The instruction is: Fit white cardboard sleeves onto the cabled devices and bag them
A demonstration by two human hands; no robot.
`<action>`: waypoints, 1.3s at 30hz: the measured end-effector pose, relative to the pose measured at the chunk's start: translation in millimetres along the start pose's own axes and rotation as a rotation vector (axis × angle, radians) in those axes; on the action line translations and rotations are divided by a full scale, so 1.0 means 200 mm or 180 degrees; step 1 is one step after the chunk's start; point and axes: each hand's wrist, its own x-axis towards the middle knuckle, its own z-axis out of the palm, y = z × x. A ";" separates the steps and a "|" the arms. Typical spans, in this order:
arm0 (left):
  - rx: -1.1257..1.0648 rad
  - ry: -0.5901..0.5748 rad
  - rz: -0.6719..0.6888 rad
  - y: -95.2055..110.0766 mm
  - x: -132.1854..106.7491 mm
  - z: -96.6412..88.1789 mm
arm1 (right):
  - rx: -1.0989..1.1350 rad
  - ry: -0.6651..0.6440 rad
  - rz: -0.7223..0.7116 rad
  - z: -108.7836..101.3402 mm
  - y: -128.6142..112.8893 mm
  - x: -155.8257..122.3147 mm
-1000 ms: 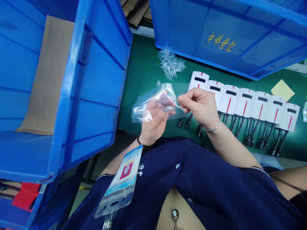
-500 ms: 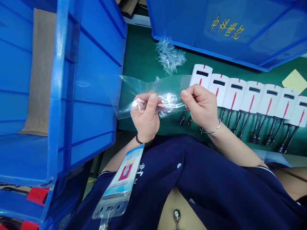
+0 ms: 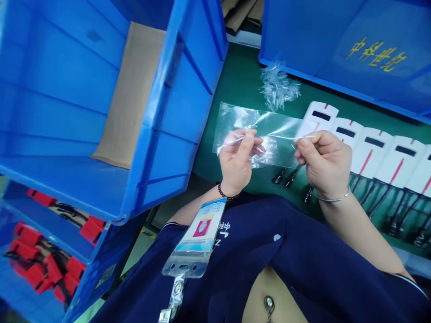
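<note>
A clear plastic film [image 3: 269,120], whether a bag or a single sheet I cannot tell, stretches between my hands above the green table. My left hand [image 3: 235,163] grips its left part, thumb on one side and fingers on the other. With thumb and bent fingers, my right hand [image 3: 325,159] pinches the film's right end. Just beyond and beside my right hand lie several white devices [image 3: 379,154] in a row, each with a dark window, a red stripe and black cables. Behind the film sits a small heap of clear plastic strips [image 3: 279,87].
A large blue bin [image 3: 188,148] stands at the left on its side, brown cardboard [image 3: 134,89] inside it. Lower blue bins hold red-ended black parts [image 3: 47,269]. Another blue bin [image 3: 323,58] with yellow lettering stands at the back right of the green table [image 3: 232,85].
The view has swung left, so everything sits further right and more of the left bins shows. The film's left end has come in from its far-left spread. Both hands still hold it.
</note>
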 end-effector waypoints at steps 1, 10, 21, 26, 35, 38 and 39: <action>-0.0002 0.0066 0.0035 0.01 0.01 -0.01 | -0.0004 0.0052 0.0000 -0.01 0.01 0.00; 0.0334 0.0322 0.0119 0.02 0.02 -0.03 | -0.0074 0.0290 0.0001 0.02 -0.01 -0.01; -0.0153 -0.0357 0.0057 -0.06 -0.03 0.01 | 0.0050 0.0023 -0.0151 0.08 -0.06 0.00; -0.0228 -0.0124 0.0448 -0.07 -0.02 0.02 | 0.0398 -0.0567 -0.0005 0.05 -0.05 0.01; -0.0277 -0.0404 -0.0260 -0.05 -0.01 0.02 | 0.0053 -0.0303 -0.0416 0.08 -0.03 0.01; -0.0096 -0.0342 -0.0017 -0.05 -0.01 0.01 | 0.0102 -0.0201 -0.0441 0.08 -0.03 0.02; -0.0050 -0.0339 0.0072 -0.05 -0.01 0.02 | 0.0091 -0.0132 -0.0423 0.09 -0.04 0.03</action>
